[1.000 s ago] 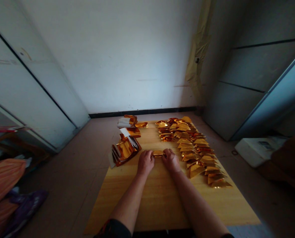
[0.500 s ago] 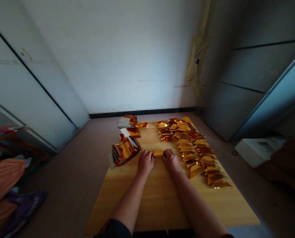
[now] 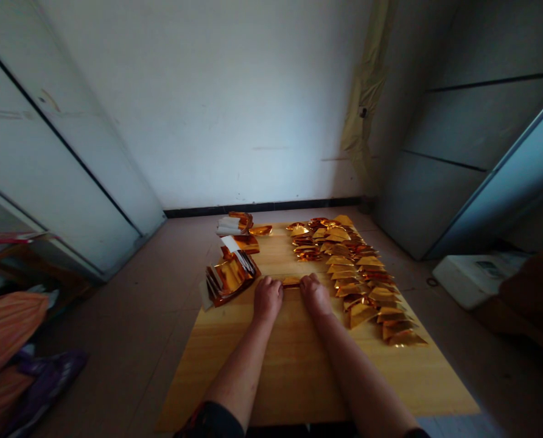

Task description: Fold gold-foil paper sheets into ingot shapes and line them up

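A small folded piece of gold foil paper (image 3: 291, 283) spans the gap between my hands, just above the wooden table (image 3: 299, 365). My left hand (image 3: 268, 297) is closed on its left end, and my right hand (image 3: 316, 295) grips the right end with curled fingers. The fingertips are partly hidden behind the knuckles. Left of my left hand lies a loose stack of gold foil sheets (image 3: 230, 277) with pale backs. Beside my right hand, folded gold paper pieces (image 3: 347, 274) overlap in rows.
Rolled foil sheets (image 3: 234, 224) and a single folded gold piece (image 3: 260, 230) lie at the table's far left. A white box (image 3: 472, 280) stands on the floor at right. Orange cloth (image 3: 11, 322) and a purple bag (image 3: 47, 383) are at left. A white wall (image 3: 253, 109) rises behind.
The foil piece between my hands looks flatter and narrower, tilted so less of its face shows. Both hands have barely shifted; the surrounding piles are the same.
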`<state>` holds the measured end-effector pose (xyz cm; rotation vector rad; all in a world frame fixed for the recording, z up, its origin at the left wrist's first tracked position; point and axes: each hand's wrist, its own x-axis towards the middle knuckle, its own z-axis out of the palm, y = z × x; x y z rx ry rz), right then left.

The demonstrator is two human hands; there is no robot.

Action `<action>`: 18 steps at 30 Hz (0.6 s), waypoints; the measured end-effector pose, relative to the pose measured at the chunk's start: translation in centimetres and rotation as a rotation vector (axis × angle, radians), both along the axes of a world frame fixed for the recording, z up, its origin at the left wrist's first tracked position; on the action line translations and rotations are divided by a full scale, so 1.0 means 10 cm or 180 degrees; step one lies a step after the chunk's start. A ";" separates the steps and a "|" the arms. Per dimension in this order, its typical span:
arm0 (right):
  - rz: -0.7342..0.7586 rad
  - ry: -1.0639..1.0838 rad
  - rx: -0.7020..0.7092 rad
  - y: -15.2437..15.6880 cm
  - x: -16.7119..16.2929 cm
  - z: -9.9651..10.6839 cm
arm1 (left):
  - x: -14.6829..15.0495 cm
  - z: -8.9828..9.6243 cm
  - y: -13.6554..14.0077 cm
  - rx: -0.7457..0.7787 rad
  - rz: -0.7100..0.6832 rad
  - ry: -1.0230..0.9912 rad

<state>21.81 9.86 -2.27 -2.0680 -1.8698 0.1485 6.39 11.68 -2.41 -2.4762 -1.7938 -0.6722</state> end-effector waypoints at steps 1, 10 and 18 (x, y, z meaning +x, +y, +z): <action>-0.0015 -0.0018 -0.0028 0.01 0.00 0.01 | 0.00 0.00 0.01 -0.0006 0.0016 0.0009; 0.0173 -0.0228 -0.0200 0.03 -0.01 0.02 | 0.04 0.03 0.02 0.0088 0.0220 0.0092; 0.0179 -0.0145 -0.0115 -0.02 -0.02 0.05 | 0.06 0.00 0.00 -0.0212 -0.0220 -0.0668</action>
